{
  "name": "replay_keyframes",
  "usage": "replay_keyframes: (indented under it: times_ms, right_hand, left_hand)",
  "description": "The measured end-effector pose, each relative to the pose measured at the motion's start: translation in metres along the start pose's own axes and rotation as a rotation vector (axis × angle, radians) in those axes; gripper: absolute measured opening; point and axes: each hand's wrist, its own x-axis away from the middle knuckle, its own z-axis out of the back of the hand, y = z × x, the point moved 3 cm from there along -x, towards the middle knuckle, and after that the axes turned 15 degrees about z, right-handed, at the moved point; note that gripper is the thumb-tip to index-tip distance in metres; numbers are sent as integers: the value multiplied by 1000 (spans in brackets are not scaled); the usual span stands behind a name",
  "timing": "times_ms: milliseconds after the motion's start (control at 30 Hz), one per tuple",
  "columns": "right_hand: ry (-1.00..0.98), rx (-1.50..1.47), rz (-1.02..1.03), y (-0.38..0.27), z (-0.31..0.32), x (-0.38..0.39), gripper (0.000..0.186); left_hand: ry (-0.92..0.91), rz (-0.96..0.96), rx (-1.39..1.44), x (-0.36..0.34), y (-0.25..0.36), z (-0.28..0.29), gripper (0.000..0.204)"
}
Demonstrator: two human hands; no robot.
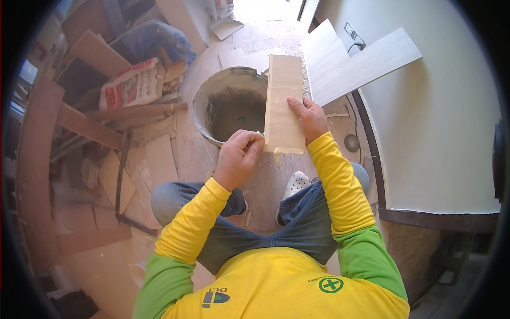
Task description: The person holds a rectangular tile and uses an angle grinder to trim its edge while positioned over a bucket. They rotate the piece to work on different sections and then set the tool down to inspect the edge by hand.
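My right hand (309, 118) grips the right side of a long, narrow beige tile (285, 101), its thumb lying on the broad face. The tile is held up in front of me, with a paler strip along its left edge and a yellowish strip, perhaps tape, at its near end. At the tile's lower left edge my left hand (240, 158) is closed in a pinch; what its fingertips hold is too small to make out. Just beyond that hand stands a round, mortar-stained bucket (204, 119) with grey material inside, its right side partly hidden by the tile.
A notched pale tile (348, 66) leans against the wall (446, 133) at right, near an outlet (353, 34). A dark disc (351, 142) lies on the floor. At left are a printed sack (133, 85), wooden planks (90, 125), a black metal frame (121, 181) and board offcuts.
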Motion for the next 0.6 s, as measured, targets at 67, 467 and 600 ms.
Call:
replay_keyframes:
  times_ms: [67, 467, 600]
  right_hand:
    - [-8, -16, -44, 2, -1, 1, 36]
    - [-132, 176, -165, 7, -4, 0, 40]
    - [-173, 231, -170, 10, -4, -1, 39]
  left_hand:
    - [4, 16, 19, 0, -2, 1, 8]
    - [179, 106, 206, -13, -17, 23, 12]
    - [209, 168, 374, -20, -15, 36, 12]
